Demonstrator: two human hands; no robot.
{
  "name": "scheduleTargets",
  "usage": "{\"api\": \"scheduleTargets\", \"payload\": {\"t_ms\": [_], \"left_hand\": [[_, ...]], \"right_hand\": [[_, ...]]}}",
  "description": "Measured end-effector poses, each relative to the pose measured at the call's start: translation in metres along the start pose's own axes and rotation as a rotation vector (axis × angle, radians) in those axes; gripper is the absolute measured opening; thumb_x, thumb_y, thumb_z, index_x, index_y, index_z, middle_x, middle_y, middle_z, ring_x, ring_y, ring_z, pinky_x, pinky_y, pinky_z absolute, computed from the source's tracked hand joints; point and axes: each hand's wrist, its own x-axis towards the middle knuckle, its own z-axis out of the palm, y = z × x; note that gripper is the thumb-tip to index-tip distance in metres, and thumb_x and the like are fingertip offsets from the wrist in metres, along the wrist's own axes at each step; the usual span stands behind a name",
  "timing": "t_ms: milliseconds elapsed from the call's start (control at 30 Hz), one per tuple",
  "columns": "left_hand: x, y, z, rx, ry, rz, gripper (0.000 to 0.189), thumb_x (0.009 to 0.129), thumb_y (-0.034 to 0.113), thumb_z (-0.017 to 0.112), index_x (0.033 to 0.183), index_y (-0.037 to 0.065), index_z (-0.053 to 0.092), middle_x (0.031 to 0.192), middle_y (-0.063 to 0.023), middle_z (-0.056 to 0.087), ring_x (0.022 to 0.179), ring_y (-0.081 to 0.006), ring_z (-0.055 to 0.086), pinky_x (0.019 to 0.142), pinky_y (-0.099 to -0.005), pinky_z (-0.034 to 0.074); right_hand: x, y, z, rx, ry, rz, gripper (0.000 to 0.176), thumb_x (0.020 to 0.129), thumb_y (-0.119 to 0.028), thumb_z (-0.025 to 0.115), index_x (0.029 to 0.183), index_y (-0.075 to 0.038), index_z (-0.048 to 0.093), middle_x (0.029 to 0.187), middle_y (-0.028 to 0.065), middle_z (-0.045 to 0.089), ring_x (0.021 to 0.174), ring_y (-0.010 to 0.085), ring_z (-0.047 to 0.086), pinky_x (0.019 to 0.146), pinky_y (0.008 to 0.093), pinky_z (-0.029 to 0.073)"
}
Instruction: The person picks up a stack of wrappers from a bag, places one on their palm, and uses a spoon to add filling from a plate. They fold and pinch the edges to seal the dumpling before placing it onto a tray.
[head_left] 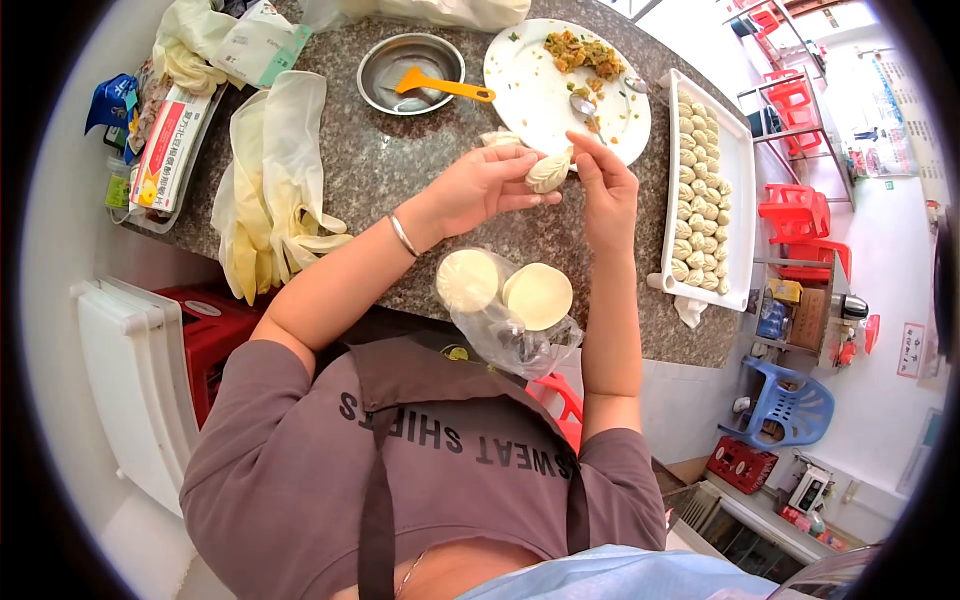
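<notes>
My left hand (490, 185) holds a pleated dumpling (547, 173) between thumb and fingers, above the stone counter. At the dumpling's upper tip, my right hand (607, 190) has its thumb and index finger closed in a pinch. Partly hidden behind my left hand is another pale piece of dough (500, 137). Two stacks of round dough wrappers, the left stack (467, 280) and the right stack (538, 296), lie on a clear plastic bag (520, 348) at the counter's near edge. Beyond my hands, a white plate (515, 75) carries chopped filling (580, 55) and a spoon (582, 104).
A white tray (735, 180) of pleated dumplings stands on the right. Farther back, a metal bowl (375, 80) holds an orange scraper (440, 86). Translucent gloves (265, 190) lie left, near a box (170, 150) in a bin. The granite counter (640, 330) ends close to my body.
</notes>
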Motion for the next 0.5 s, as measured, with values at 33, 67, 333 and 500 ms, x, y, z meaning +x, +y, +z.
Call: {"api": "scheduleTargets", "payload": {"t_ms": [33, 67, 333, 500], "left_hand": [[-0.001, 0.001, 0.002, -0.033, -0.004, -0.018, 0.032, 0.098, 0.014, 0.05, 0.126, -0.003, 0.053, 0.119, -0.0153, 0.062, 0.106, -0.0289, 0.065, 0.087, -0.0292, 0.057], [-0.001, 0.001, 0.001, -0.035, -0.005, -0.014, 0.032, 0.098, 0.014, 0.05, 0.126, -0.003, 0.053, 0.119, -0.0153, 0.062, 0.106, -0.0289, 0.065, 0.087, -0.0292, 0.057], [-0.002, 0.001, 0.002, -0.021, 0.01, -0.047, 0.035, 0.1, 0.018, 0.05, 0.13, 0.001, 0.05, 0.115, -0.0125, 0.064, 0.099, -0.0214, 0.067, 0.08, -0.0259, 0.058], [-0.002, -0.009, 0.006, 0.344, 0.079, 0.022, 0.043, 0.099, 0.023, 0.054, 0.136, 0.005, 0.043, 0.116, -0.0107, 0.063, 0.099, -0.015, 0.065, 0.081, -0.026, 0.055]], "right_hand": [[0.001, 0.001, -0.004, -0.003, -0.003, -0.002, 0.007, 0.092, -0.002, 0.061, 0.095, 0.002, 0.066, 0.091, 0.0017, 0.064, 0.085, 0.0087, 0.057, 0.077, 0.022, 0.046], [0.002, 0.004, -0.011, -0.033, -0.063, -0.033, 0.009, 0.091, -0.002, 0.062, 0.098, 0.002, 0.066, 0.092, 0.0022, 0.064, 0.086, 0.009, 0.057, 0.077, 0.0223, 0.046], [0.007, 0.006, -0.016, -0.111, -0.119, -0.104, 0.021, 0.083, -0.003, 0.07, 0.104, 0.002, 0.066, 0.1, 0.0053, 0.065, 0.093, 0.012, 0.059, 0.08, 0.0266, 0.047], [-0.005, -0.034, -0.007, -0.657, -0.415, -0.24, 0.035, 0.07, -0.013, 0.08, 0.101, -0.003, 0.067, 0.099, 0.0062, 0.067, 0.094, 0.0173, 0.062, 0.086, 0.0345, 0.049]]}}
